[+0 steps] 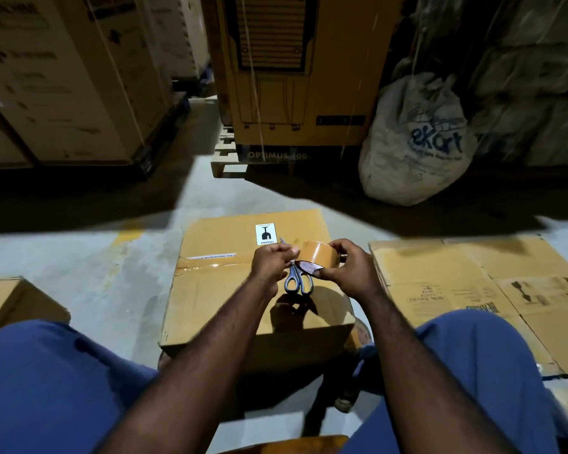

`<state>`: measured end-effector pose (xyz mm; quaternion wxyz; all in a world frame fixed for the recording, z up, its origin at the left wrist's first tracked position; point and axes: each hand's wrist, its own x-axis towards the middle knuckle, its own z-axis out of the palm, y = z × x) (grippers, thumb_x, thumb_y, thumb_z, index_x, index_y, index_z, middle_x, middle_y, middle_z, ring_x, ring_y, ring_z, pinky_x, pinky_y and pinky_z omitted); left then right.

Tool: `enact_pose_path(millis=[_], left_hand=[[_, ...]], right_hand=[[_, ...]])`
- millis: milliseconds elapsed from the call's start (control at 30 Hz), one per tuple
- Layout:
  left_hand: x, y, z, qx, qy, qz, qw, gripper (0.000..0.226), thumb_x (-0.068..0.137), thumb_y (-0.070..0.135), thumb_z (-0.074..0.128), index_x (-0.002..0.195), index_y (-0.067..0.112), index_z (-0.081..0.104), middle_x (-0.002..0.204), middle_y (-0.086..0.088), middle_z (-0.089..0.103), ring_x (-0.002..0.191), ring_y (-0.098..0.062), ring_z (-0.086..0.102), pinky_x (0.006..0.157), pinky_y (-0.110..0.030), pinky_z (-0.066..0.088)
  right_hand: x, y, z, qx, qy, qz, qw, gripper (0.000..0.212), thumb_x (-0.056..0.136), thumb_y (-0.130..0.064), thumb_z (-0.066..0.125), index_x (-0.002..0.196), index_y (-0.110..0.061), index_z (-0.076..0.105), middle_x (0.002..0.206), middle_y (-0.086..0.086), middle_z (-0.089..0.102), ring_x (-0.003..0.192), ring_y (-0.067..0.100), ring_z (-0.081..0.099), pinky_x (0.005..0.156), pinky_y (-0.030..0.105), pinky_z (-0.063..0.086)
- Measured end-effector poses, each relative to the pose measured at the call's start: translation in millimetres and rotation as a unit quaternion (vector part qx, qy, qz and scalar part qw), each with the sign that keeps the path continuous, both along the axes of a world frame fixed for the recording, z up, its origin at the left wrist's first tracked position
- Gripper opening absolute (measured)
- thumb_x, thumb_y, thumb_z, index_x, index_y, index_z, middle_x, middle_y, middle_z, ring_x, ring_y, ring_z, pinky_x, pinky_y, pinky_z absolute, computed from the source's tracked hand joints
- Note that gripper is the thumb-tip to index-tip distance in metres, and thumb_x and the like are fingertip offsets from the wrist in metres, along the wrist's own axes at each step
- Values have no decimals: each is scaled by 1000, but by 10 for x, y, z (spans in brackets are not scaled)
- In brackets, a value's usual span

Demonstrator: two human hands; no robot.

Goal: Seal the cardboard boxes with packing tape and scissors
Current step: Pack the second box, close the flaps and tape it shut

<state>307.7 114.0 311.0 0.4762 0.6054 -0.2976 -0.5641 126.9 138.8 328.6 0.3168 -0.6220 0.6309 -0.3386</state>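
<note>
A closed cardboard box (230,290) stands on the floor between my knees, with a strip of tape across its top and a fragile sticker near the far edge. My right hand (348,267) grips a roll of brown packing tape (315,253) above the box. My left hand (273,260) pinches at the roll's left side, where the tape end is. Grey-handled scissors (297,281) lie on the box top just under my hands, blades pointing away from me and partly hidden by my left hand.
A flattened cardboard box (473,290) lies on the floor to the right. Another box corner (17,299) sits at the left. Tall cartons on pallets (295,93) and a white sack (413,142) stand behind. My blue-trousered knees frame the bottom.
</note>
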Motion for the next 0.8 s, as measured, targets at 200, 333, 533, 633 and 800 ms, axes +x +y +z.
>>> enact_pose_path(millis=[200, 333, 533, 633, 800], left_hand=[[-159, -255, 36, -103, -208, -76, 970, 6, 87, 9, 77, 90, 3, 77, 76, -2, 72, 64, -9, 63, 52, -15, 46], [-310, -496, 23, -127, -337, -138, 923, 8, 85, 17, 80, 84, 9, 79, 74, -2, 73, 66, -11, 62, 59, -21, 45], [-631, -846, 36, -153, -421, -219, 867, 15, 87, 21, 79, 93, 7, 80, 89, -6, 76, 80, -14, 66, 70, -25, 46], [-764, -986, -58, -151, -438, -241, 853, 16, 87, 22, 80, 94, 8, 80, 91, -5, 76, 78, -12, 64, 70, -24, 44], [-823, -1264, -148, -160, -437, -235, 854, 17, 86, 22, 80, 95, 7, 81, 91, -7, 77, 77, -13, 64, 69, -23, 42]], right_hand=[[-59, 3, -79, 47, -17, -5, 999, 63, 68, -27, 94, 117, -22, 55, 104, 3, 65, 78, 4, 62, 47, 11, 45], [-143, -26, -122, 42, 34, -4, 999, 59, 71, -43, 89, 119, -30, 57, 102, -5, 66, 81, 13, 67, 65, 33, 60], [-286, -273, -98, 90, 69, -68, 991, 54, 60, -56, 82, 105, -32, 64, 93, -7, 69, 80, 21, 69, 76, 41, 60], [-322, -419, -158, 121, 89, -88, 985, 52, 57, -58, 82, 98, -31, 64, 85, -7, 71, 73, 19, 72, 73, 39, 59], [-318, -582, -337, 201, 153, -115, 961, 55, 59, -61, 85, 91, -21, 66, 85, -1, 73, 74, 22, 73, 79, 37, 58]])
